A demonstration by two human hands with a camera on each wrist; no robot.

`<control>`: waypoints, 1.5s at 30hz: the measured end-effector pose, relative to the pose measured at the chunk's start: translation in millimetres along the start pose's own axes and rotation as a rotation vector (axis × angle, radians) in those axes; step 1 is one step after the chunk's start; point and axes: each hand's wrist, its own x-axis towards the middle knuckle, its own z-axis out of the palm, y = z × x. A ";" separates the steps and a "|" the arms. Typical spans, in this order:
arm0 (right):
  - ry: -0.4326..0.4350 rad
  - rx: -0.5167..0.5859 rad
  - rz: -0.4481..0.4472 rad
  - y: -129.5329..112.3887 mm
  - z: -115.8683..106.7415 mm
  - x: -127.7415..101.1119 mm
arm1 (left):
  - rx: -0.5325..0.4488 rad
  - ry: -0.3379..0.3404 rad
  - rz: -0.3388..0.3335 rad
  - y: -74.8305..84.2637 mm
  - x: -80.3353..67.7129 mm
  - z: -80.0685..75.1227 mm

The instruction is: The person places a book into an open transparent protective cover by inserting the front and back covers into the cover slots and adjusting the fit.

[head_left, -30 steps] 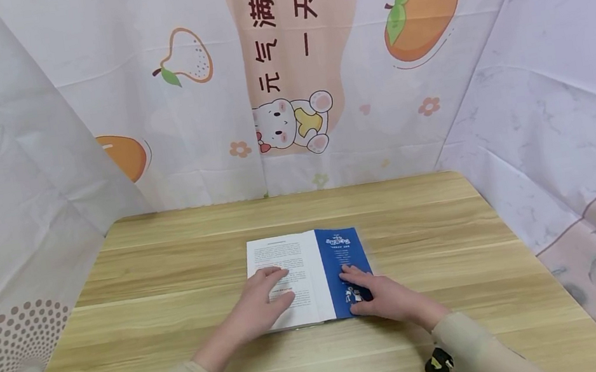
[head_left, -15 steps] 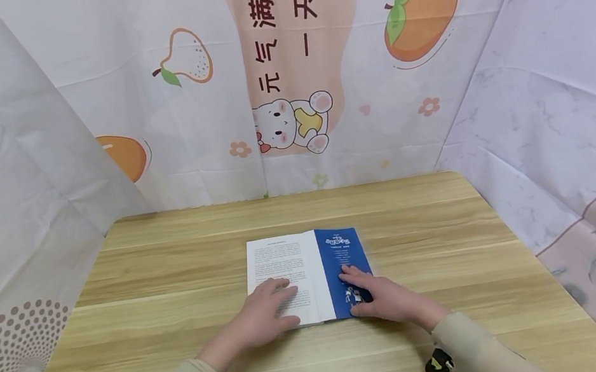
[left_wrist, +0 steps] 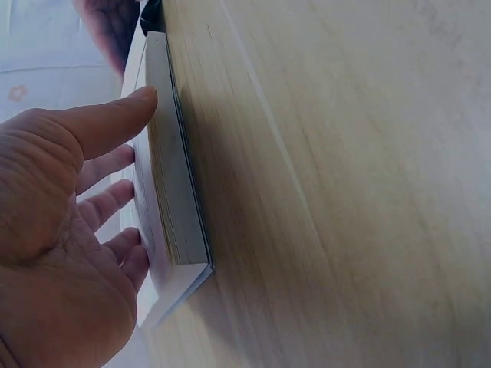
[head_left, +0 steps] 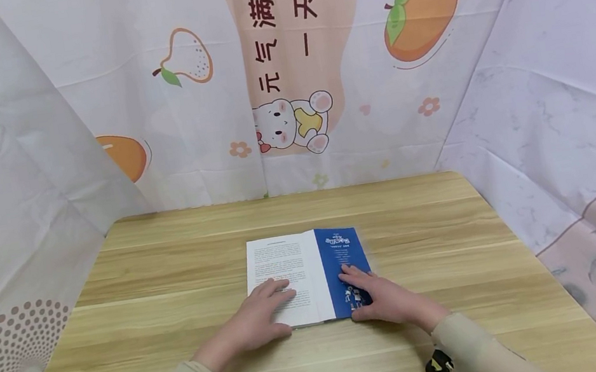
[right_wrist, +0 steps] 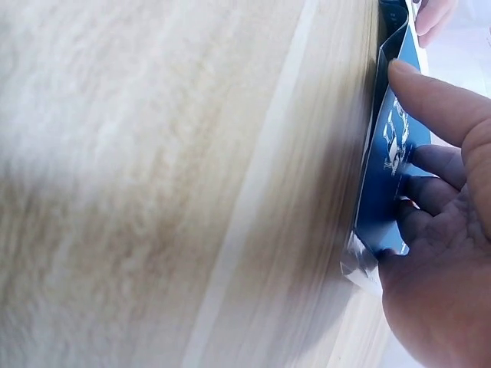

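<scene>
the head view looks down from high above, facing the surface's (head_left: 145,286) far edge (head_left: 282,196); both wrist views, close in, share the book (head_left: 314,267).

Head view: lighting bright, even, diffuse; source direction cannot be determined. Backdrop (head_left: 197,130) in focus; faint soft shadows on tabletop (head_left: 325,368) near wrists. Print on book (head_left: 276,257) too small to read.
Left wrist view: dimmer, bluish cast; palm of left hand (left_wrist: 61,215) shaded, book shadow falls on wood, haze at right.
Right wrist view: wood pale, blurred at upper left; right hand (right_wrist: 456,222) partly shaded; background washed out.
</scene>
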 end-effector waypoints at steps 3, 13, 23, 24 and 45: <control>-0.003 -0.007 0.001 -0.2 -0.1 -0.1 | -0.004 -0.004 0.000 0.4 -0.4 -0.9; -0.018 -0.037 -0.031 -0.8 0.0 -2.1 | 0.055 0.003 0.002 1.2 1.0 -0.6; -0.009 0.007 -0.016 -1.7 0.3 -4.3 | 0.146 -0.006 -0.042 10.6 9.6 1.0; -0.006 0.010 -0.016 -1.9 0.2 -4.6 | 0.157 -0.004 -0.039 11.0 11.1 1.8; 0.088 0.046 -0.047 -2.2 -10.9 -14.8 | 0.166 -0.032 0.056 37.5 34.9 10.2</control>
